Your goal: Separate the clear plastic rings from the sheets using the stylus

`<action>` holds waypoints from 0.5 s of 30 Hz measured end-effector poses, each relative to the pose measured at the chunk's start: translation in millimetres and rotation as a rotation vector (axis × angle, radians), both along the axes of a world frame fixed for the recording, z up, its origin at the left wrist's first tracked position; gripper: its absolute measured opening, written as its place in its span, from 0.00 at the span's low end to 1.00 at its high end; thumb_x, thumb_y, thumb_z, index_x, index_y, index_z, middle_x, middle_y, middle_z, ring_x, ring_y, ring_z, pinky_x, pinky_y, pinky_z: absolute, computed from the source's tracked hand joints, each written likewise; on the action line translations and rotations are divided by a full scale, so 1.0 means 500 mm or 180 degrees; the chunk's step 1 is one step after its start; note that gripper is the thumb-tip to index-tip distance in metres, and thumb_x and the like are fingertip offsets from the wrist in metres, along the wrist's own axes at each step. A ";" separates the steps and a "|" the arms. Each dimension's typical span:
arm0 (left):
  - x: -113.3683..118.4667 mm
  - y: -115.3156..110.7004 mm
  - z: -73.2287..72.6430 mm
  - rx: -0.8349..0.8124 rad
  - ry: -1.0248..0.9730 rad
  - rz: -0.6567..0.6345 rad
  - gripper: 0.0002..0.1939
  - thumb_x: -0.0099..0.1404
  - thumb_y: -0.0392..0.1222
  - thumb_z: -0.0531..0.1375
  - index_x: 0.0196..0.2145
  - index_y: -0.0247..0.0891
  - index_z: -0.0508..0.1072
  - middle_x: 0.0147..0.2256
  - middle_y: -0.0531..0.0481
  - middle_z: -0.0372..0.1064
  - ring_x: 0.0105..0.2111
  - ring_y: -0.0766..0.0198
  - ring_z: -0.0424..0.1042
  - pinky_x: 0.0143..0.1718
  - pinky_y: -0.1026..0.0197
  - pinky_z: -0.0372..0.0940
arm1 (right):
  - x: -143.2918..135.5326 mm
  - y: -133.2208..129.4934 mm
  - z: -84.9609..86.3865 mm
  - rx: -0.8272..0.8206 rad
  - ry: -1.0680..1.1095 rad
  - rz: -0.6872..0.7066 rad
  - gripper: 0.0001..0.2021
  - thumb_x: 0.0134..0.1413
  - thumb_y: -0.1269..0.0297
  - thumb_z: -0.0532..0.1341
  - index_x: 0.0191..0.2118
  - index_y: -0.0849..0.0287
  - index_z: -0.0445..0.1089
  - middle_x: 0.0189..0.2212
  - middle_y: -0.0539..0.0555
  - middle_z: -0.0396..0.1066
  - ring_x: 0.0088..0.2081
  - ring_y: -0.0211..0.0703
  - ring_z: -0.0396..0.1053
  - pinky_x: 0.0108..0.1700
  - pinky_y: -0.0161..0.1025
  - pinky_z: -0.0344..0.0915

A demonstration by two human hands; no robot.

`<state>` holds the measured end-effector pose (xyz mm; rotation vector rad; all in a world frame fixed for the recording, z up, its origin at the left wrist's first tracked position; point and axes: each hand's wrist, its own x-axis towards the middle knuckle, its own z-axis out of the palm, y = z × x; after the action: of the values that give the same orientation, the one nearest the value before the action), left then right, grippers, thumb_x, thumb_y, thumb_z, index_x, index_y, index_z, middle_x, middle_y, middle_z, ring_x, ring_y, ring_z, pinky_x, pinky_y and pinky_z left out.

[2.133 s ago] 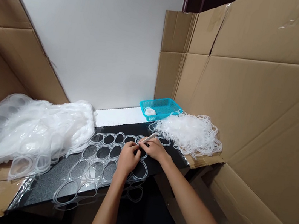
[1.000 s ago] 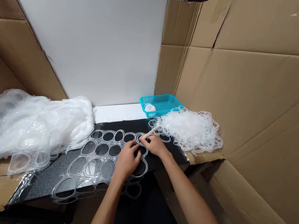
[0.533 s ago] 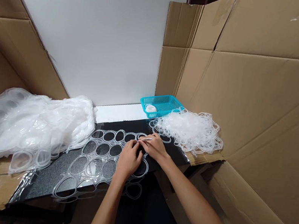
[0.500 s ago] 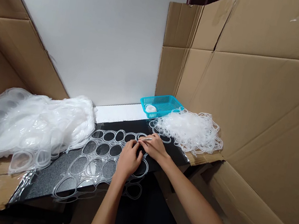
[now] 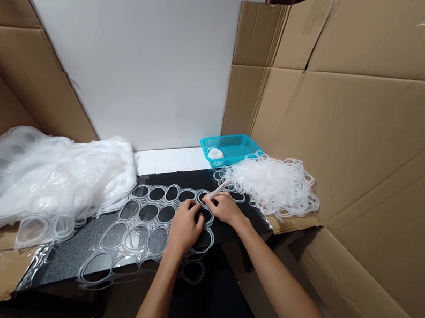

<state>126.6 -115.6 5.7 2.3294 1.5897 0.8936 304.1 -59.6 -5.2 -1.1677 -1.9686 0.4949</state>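
A clear plastic sheet with rows of round and oval holes (image 5: 138,236) lies on the black board (image 5: 70,249) and hangs past its front edge. My left hand (image 5: 186,225) rests on the sheet's right part, its fingers bent; whether they pinch anything is hidden. Just right of it, my right hand (image 5: 224,207) is closed on a slim white pen-like tool (image 5: 219,188), which slants up and to the right. The tool's lower end is by the fingertips, near the sheet's upper right holes.
At the left lies a big heap of translucent ringed sheets (image 5: 55,171). A tangled pile of thin clear rings (image 5: 273,183) sits at the right. Behind is a turquoise basket (image 5: 235,142) holding a white round item (image 5: 215,154). Cardboard walls (image 5: 382,144) rise at both sides.
The tool in my right hand has swung from nearly flat to a steeper slant, and that hand has shifted slightly right. My left hand remains on the sheet.
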 end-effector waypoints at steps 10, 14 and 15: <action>0.008 -0.002 0.002 -0.0038 0.0197 0.0148 0.16 0.70 0.36 0.58 0.52 0.41 0.78 0.50 0.41 0.70 0.51 0.48 0.70 0.55 0.44 0.67 | 0.000 -0.017 0.014 0.0531 -0.0892 0.0327 0.15 0.76 0.64 0.54 0.44 0.56 0.79 0.41 0.55 0.82 0.44 0.46 0.76 0.49 0.41 0.65; 0.003 0.000 0.003 -0.0079 0.0095 0.0134 0.15 0.69 0.35 0.57 0.49 0.40 0.80 0.49 0.41 0.71 0.51 0.49 0.71 0.55 0.45 0.67 | -0.001 -0.018 0.016 0.0610 -0.0964 0.0410 0.15 0.77 0.63 0.54 0.43 0.56 0.79 0.38 0.55 0.81 0.40 0.45 0.76 0.46 0.39 0.62; 0.001 0.000 0.003 -0.0085 0.0054 0.0119 0.14 0.69 0.35 0.58 0.47 0.40 0.81 0.48 0.42 0.71 0.50 0.50 0.71 0.55 0.46 0.67 | -0.002 -0.015 0.017 0.0588 -0.0913 0.0379 0.15 0.76 0.62 0.55 0.42 0.56 0.79 0.37 0.55 0.81 0.40 0.45 0.76 0.46 0.39 0.62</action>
<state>127.1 -115.5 7.2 2.3025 1.6468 0.8574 302.9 -67.2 3.2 -1.0545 -2.2854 0.2065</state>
